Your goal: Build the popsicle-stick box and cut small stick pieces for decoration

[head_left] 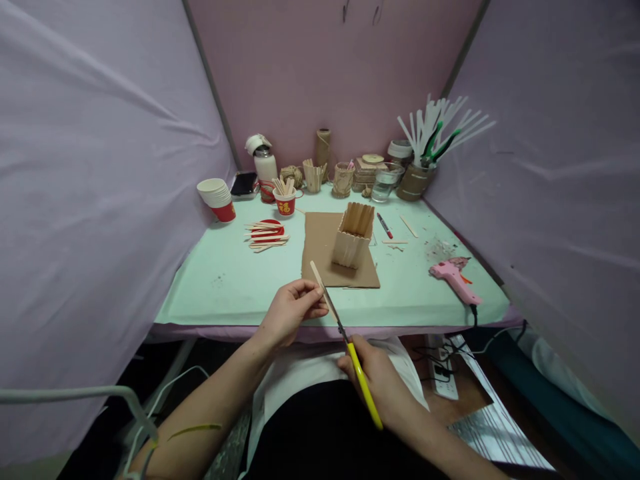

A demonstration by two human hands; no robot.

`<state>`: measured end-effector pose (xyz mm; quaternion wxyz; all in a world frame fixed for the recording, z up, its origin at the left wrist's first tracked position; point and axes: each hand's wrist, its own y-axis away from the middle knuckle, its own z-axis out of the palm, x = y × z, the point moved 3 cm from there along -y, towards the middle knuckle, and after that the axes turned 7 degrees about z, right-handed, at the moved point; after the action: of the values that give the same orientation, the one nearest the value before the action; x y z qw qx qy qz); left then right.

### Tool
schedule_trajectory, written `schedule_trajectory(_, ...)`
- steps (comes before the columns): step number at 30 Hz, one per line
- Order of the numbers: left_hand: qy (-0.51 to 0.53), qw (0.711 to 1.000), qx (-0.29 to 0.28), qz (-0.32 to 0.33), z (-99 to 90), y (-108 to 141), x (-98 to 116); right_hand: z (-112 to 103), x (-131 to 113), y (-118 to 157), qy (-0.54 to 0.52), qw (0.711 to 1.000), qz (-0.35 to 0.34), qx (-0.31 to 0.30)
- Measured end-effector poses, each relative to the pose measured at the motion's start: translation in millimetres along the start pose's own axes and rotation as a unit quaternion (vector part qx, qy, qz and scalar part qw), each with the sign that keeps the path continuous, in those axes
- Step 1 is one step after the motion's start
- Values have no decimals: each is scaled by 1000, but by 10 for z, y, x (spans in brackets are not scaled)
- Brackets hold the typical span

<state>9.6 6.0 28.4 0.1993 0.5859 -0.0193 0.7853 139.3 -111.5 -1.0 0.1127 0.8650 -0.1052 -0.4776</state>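
Between thumb and fingers, my left hand (295, 307) pinches a wooden craft stick (317, 274) near the table's front edge. My right hand (373, 373) is wrapped round the yellow handles of a pair of scissors (361, 377). The dark blades reach up alongside the stick; whether they touch it I cannot tell. Beyond my hands, an open-topped box of craft sticks (353, 243) stands on a brown cardboard sheet (317, 250). To the left, loose craft sticks (267, 238) lie on and around a red disc.
A pink glue gun (456, 280) lies at the right, its cord over the front edge. A red marker (385, 225) rests behind it. Stacked paper cups (217, 199), a cup of sticks (285, 200), a glass of water (385, 181) and a pot of white glue sticks (417, 180) line the back.
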Motion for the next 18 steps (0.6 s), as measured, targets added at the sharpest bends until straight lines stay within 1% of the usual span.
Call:
schedule_trajectory(3,-6,1000,-12,7,-4,-7,2,-3,-17,-13,-2,1000,5,3)
schedule_trajectory(7,-12,1000,-25,12,-23,-32,24,-26,-36,-20,29,999,11,32)
schedule_trajectory(11,-22,999,-29,33,-42,-60,93,-41,-46,0,29,999,-3,26)
schedule_trajectory(16,-34,997,-48,51,-40,-39,126,-60,-48,17,52,998,21,30)
schedule_trajectory(18,-36,997,-46,57,-39,-12,119,-63,-62,21,70,997,28,31)
